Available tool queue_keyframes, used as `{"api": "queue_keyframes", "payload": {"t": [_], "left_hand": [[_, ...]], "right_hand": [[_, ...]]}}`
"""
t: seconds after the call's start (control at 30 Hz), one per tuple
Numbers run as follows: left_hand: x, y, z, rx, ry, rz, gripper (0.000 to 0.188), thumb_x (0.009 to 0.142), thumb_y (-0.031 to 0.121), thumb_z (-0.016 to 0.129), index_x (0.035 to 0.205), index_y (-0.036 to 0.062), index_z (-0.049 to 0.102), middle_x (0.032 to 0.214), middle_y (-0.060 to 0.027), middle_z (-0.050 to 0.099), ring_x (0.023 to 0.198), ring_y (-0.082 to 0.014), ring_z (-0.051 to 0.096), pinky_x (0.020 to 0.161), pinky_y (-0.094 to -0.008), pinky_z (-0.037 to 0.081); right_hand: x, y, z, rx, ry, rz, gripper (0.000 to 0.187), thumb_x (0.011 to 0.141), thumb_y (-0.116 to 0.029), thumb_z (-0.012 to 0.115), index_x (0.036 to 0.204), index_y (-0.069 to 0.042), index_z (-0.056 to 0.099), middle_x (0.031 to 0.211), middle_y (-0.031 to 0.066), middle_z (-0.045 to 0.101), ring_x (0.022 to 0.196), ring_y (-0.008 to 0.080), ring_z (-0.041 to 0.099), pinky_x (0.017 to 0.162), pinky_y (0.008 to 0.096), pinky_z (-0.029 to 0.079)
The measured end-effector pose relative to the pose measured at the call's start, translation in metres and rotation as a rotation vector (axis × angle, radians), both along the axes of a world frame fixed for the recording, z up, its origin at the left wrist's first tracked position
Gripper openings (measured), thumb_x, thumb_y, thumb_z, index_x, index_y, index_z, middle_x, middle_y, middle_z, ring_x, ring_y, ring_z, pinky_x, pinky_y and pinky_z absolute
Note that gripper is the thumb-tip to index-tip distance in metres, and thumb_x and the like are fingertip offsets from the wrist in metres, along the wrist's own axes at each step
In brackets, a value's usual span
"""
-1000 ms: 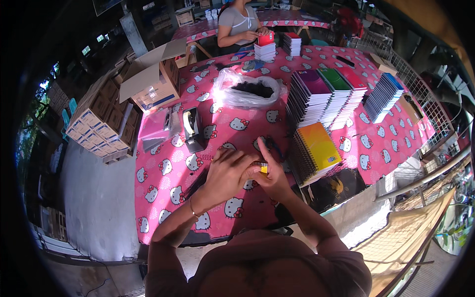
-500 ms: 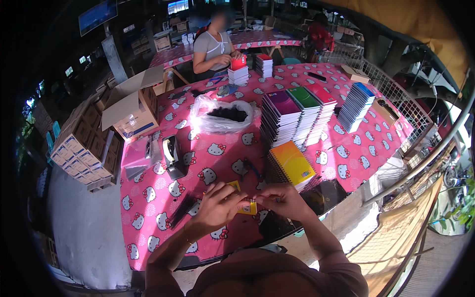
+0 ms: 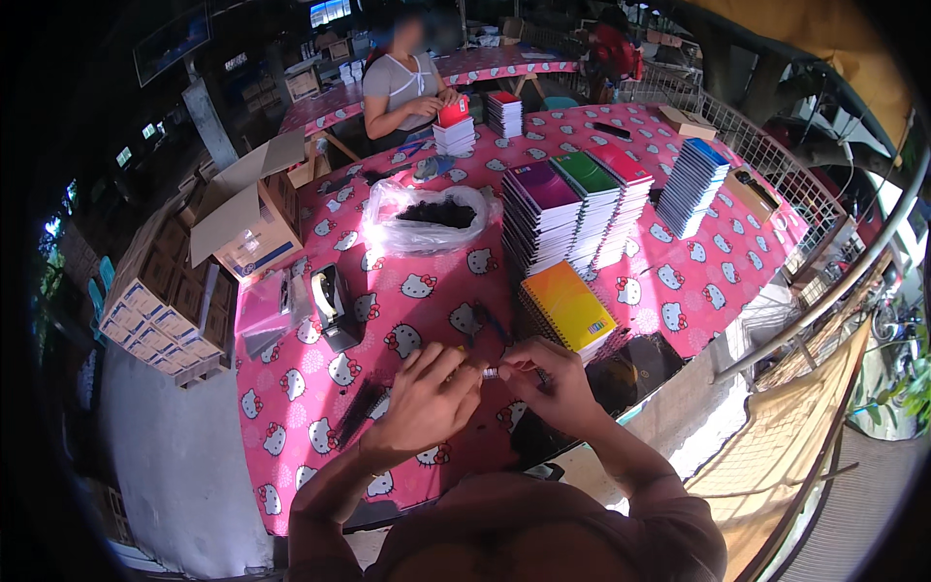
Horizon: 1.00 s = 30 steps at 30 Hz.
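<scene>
Just above the near table edge, my left hand point(image 3: 433, 396) and my right hand point(image 3: 549, 384) meet with curled, pinched fingers. Between the fingertips shows the narrow pale edge of a small yellow-covered notebook point(image 3: 492, 372), mostly hidden behind my hands. To the right of my right hand, a yellow spiral notebook point(image 3: 569, 307) tops a low stack. Dark spiral binding coils point(image 3: 363, 411) lie left of my left hand. Beyond my fingers, a dark slim tool point(image 3: 493, 322), too shadowed to name, rests on the cloth.
Purple, green and red notebook stacks point(image 3: 585, 177) stand beyond, with a blue-topped stack point(image 3: 694, 189) rightward. A plastic bag point(image 3: 388, 233) holds black coils. A tape dispenser point(image 3: 335, 308) sits left, near cartons point(image 3: 165, 306). Across the patterned table point(image 3: 320, 373), a person point(image 3: 400, 92) handles a red notebook.
The yellow notebook has tilted from showing its cover to nearly edge-on between my hands. My hands have risen slightly. The whole view has shifted a little.
</scene>
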State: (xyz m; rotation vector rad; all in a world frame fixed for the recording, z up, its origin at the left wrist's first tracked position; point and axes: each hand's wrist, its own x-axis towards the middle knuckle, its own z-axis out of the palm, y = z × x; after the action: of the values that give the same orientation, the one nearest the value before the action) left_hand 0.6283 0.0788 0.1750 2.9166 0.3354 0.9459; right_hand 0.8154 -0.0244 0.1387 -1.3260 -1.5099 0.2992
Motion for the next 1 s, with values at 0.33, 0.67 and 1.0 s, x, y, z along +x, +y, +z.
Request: {"api": "queue_keyframes", "payload": {"t": [0.33,0.67,1.0], "left_hand": [[0.091,-0.012,0.068,-0.259,-0.421,-0.245,0.028,0.093,0.008,0.065,0.119,-0.0016,0.061,0.103,-0.0148,0.059,0.086,-0.0221,0.065,0.071,-0.034,0.053],[0.156,0.073,-0.025,-0.091,-0.035,-0.154,0.033,0.093,0.018,0.065,0.123,0.0056,0.066,0.123,-0.0129,0.058,0.109,-0.032,0.053,0.096,-0.0424,0.043],[-0.002,0.073,-0.14,-0.348,0.014,0.034,0.031,0.081,0.012,0.074,0.11,0.0063,0.067,0.103,-0.0128,0.061,0.098,-0.0332,0.061,0.084,-0.0426,0.052]], "right_hand": [[0.019,-0.032,0.034,0.072,0.552,0.125,0.069,0.091,-0.004,0.064,0.151,0.002,0.03,0.144,0.0151,0.045,0.137,0.0245,0.042,0.112,0.0362,0.034],[0.128,-0.001,0.033,-0.359,-0.183,-0.334,0.042,0.091,-0.017,0.066,0.13,-0.001,0.06,0.107,0.0159,0.067,0.097,0.0241,0.066,0.086,0.0347,0.051],[0.054,-0.006,-0.024,-0.147,-0.839,-0.478,0.07,0.088,-0.041,0.066,0.139,0.003,0.049,0.147,0.0198,0.045,0.14,0.0356,0.039,0.115,0.0583,0.024]]}}
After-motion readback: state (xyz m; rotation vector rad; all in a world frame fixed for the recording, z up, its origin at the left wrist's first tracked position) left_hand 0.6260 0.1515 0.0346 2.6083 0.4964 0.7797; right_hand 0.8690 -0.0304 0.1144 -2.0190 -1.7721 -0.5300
